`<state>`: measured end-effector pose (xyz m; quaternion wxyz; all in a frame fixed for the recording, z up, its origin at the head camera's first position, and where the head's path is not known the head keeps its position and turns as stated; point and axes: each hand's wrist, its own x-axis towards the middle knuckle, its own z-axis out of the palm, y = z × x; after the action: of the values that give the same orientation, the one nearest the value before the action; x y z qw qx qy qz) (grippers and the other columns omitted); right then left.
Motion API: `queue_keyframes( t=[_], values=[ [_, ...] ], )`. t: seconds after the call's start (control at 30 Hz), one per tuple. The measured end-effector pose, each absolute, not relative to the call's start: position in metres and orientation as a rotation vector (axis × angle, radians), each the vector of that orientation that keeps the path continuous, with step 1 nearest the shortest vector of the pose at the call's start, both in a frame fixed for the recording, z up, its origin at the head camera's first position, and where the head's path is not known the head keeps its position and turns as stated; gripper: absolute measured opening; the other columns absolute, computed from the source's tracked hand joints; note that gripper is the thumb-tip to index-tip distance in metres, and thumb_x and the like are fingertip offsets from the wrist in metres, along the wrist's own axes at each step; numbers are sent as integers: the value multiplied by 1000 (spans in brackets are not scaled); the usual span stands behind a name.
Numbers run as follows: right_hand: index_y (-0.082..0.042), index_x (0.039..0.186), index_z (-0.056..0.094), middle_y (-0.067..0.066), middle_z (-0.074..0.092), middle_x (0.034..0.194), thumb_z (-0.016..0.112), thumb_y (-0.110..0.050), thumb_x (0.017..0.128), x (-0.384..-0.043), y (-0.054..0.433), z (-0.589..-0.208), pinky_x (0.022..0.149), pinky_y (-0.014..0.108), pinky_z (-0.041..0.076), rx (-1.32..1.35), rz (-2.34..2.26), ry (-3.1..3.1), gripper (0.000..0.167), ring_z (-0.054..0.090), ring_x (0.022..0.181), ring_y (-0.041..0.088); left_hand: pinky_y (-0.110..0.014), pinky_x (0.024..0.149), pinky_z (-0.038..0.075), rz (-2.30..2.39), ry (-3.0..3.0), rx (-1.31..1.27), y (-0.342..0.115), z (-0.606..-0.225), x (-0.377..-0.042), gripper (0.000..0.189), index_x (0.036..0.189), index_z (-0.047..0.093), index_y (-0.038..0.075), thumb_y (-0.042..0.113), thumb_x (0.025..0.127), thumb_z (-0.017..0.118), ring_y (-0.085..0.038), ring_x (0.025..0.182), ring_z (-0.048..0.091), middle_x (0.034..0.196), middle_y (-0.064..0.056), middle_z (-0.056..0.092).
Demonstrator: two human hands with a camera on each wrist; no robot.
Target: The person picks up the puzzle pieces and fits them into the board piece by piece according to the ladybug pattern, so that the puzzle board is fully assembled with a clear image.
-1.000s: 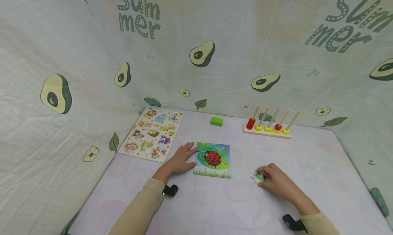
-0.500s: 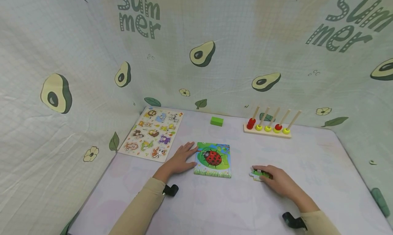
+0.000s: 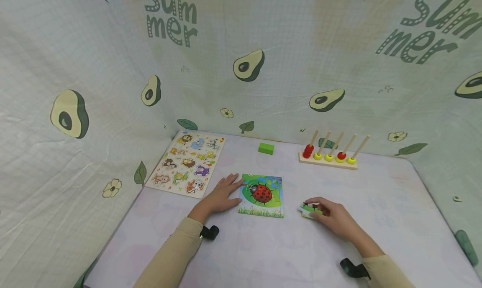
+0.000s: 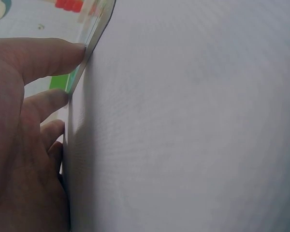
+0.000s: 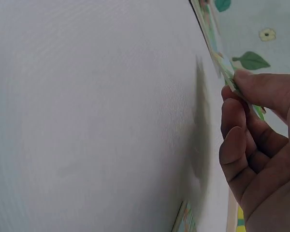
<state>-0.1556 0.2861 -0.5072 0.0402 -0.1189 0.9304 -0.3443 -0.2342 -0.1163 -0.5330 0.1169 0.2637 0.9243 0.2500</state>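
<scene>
In the head view, a square ladybug jigsaw puzzle point(image 3: 261, 196) lies on the table's middle. My left hand point(image 3: 220, 196) rests at its left edge, fingers spread, with the thumb and index fingertips touching the border. That contact shows in the left wrist view too, where the hand point(image 4: 26, 121) meets the puzzle's thin edge. To the puzzle's right, my right hand point(image 3: 333, 217) pinches a green and white puzzle piece point(image 3: 309, 210) between thumb and fingers. In the right wrist view the thumb presses on the piece point(image 5: 228, 72), whose far part is hidden by the fingers.
An animal peg puzzle board point(image 3: 187, 164) lies at the back left. Behind the ladybug puzzle sits a green block point(image 3: 266, 148). A wooden bead stacker point(image 3: 328, 159) with red and yellow beads stands at the back right. A printed edge point(image 5: 186, 218) pokes into the right wrist view's bottom.
My right hand has shifted left toward the ladybug puzzle, carrying the puzzle piece, and its grip on it has changed slightly. The left hand and the ladybug puzzle have stayed put.
</scene>
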Motion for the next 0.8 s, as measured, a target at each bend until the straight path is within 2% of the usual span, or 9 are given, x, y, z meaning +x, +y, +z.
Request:
queue_keyframes(
  t=[0.2,0.37,0.57,0.8],
  values=[
    [-18,130,69,-1,67,110,71,-15,96,-158,272,-507,60,23,43,-392,-1138,2804,34,49,77,9,-43,128,5,722,2705,762,-116,-533,-235,71,160,34,17,41,99,61,-25,157,7,170,-5,17],
    [-19,128,70,2,70,115,73,-15,96,-161,259,-510,67,22,49,-428,-1214,2772,33,54,80,9,-44,128,5,708,2706,759,-115,-533,-235,71,161,33,17,41,100,60,-25,157,7,170,-6,17],
    [-19,124,71,-1,69,101,75,-18,94,-167,239,-512,63,23,52,-475,-1338,2704,31,57,75,8,-44,128,4,717,2704,755,-115,-533,-235,71,161,33,17,40,99,61,-26,157,7,170,-6,17],
    [-17,122,72,-6,58,86,76,-21,93,-176,213,-519,59,23,44,-571,-1328,2690,29,50,72,7,-44,128,4,719,2699,762,-115,-533,-235,71,161,33,16,40,100,60,-26,157,6,170,-7,16]
  ],
)
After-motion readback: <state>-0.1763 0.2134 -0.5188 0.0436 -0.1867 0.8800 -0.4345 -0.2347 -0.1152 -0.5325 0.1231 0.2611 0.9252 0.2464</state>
